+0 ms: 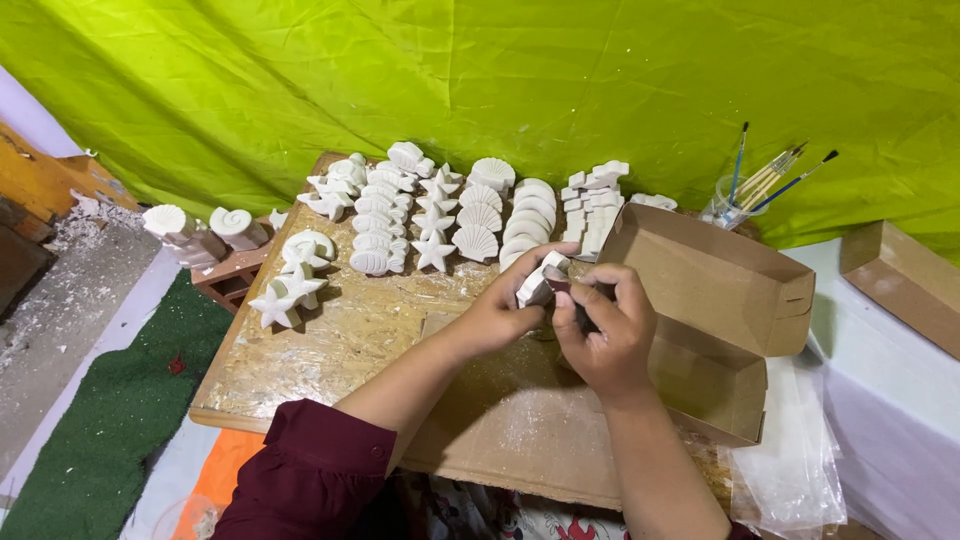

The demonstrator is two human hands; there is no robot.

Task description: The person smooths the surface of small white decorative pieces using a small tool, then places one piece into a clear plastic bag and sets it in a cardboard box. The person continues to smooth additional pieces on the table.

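My left hand point(503, 312) grips a small white plaster figure point(540, 279) above the wooden board point(320, 350). My right hand point(603, 325) is closed around a dark small tool pressed against that figure; the tool is mostly hidden by my fingers. Both hands meet just left of an open brown cardboard box point(715, 300). Beyond them, rows of white plaster casts lie on the board: shells point(478, 215), starfish point(434, 250) and stacked pieces point(592, 205).
A clear cup of paintbrushes point(740, 195) stands behind the box. Another cardboard box point(900, 280) sits at far right. Plaster shells rest on a brick point(205, 240) at left. Clear plastic sheet point(790, 450) lies at lower right. Green cloth hangs behind.
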